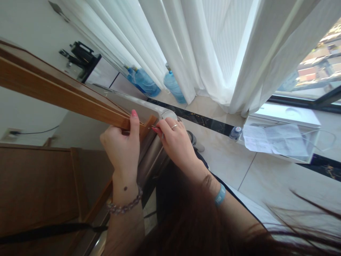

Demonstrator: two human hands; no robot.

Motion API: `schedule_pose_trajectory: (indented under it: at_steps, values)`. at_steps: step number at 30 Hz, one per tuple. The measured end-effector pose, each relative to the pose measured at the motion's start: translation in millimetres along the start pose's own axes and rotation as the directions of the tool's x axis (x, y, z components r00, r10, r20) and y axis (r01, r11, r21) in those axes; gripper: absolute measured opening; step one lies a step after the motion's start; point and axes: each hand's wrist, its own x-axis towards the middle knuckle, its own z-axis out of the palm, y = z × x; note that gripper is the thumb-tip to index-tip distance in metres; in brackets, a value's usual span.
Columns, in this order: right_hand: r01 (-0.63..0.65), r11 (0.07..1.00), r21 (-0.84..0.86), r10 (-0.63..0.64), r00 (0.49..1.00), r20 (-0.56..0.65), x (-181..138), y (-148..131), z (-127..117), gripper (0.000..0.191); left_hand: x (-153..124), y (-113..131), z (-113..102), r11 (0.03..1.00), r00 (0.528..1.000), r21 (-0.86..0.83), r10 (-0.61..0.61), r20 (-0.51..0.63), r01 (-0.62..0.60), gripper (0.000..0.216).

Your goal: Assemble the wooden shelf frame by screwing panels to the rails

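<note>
My left hand [122,142] is closed around the end of a long wooden strip [61,97] that runs up to the left along a wooden frame. My right hand [176,140], with a ring on one finger, pinches a thin metal pin or small tool [154,127] against the end of that strip. Just behind the strip's end sits a grey-white rounded unit [166,113]. A bead bracelet is on my left wrist and a blue band on my right. My hair hangs across the bottom of the view.
White curtains [202,46] hang over a window at the right. Two blue water bottles [145,81] stand on the tiled floor by the curtains. A white box with papers [279,137] and a small bottle [236,132] lie on the floor. Wooden furniture [37,185] fills the lower left.
</note>
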Motion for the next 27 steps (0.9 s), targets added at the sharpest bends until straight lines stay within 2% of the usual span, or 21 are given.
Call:
schedule_pose_trajectory:
  at_steps: [6,11,15,19,27]
  values:
    - [0.196,0.980,-0.024,-0.193,0.978,0.083,10.3,10.1,-15.1,0.026,0.1,0.2,3.1,0.999,1.000,-0.053,-0.010,-0.011,0.010,0.055]
    - [0.325,0.944,-0.058,-0.308,0.929,0.204,19.8,14.3,-28.7,0.024,1.5,2.0,2.2,0.981,0.998,-0.183,-0.055,0.017,0.057,0.042]
    - [0.391,0.920,-0.010,-0.373,0.884,0.281,27.1,15.9,-35.0,0.026,1.8,2.1,2.6,0.985,0.998,-0.166,-0.049,0.034,0.054,0.040]
    - [0.427,0.904,0.002,-0.404,0.854,0.329,32.4,18.4,-39.3,0.024,0.9,0.9,3.0,0.982,0.997,-0.176,-0.057,0.045,0.064,0.041]
    - [0.452,0.892,-0.008,-0.417,0.830,0.371,44.5,21.0,-45.3,0.021,-1.4,-3.3,4.5,0.966,0.990,-0.227,-0.109,0.085,0.126,0.035]
